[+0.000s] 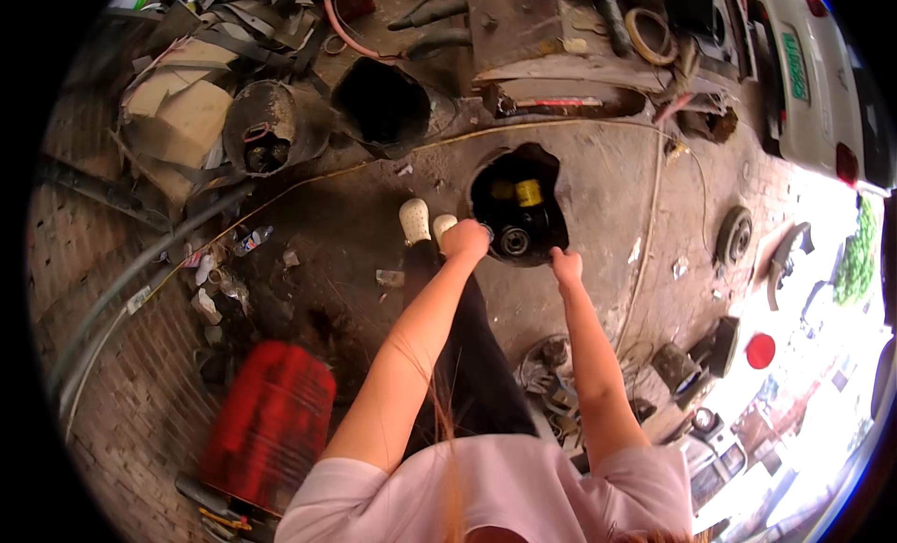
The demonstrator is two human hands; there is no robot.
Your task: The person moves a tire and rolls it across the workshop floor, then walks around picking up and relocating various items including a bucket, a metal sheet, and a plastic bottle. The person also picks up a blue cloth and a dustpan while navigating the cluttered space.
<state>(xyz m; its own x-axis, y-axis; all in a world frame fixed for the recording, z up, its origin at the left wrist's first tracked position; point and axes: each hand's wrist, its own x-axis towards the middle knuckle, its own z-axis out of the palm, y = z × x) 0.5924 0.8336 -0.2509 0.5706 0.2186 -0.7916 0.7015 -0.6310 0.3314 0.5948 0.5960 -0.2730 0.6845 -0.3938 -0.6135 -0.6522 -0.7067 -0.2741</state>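
A dark, open-topped bin (563, 192) with an uneven rim stands in front of me. Inside it lie a yellow can (529, 192) and a black round part with a ring-shaped end (514, 241), perhaps a filter; the rest of its contents is lost in shadow. My left hand (466, 239) is closed at the bin's near left rim. At the near right edge, my right hand (566, 264) pinches the rim between thumb and fingers. Both arms reach out straight from my body.
My cream clogs (415, 221) are left of the bin. Beyond it stand another dark container (381, 104) and a rusty drum (260, 122). A yellowish hose (308, 180) crosses the floor. A red drum (269, 426) sits near left; a white car (808, 85) is far right.
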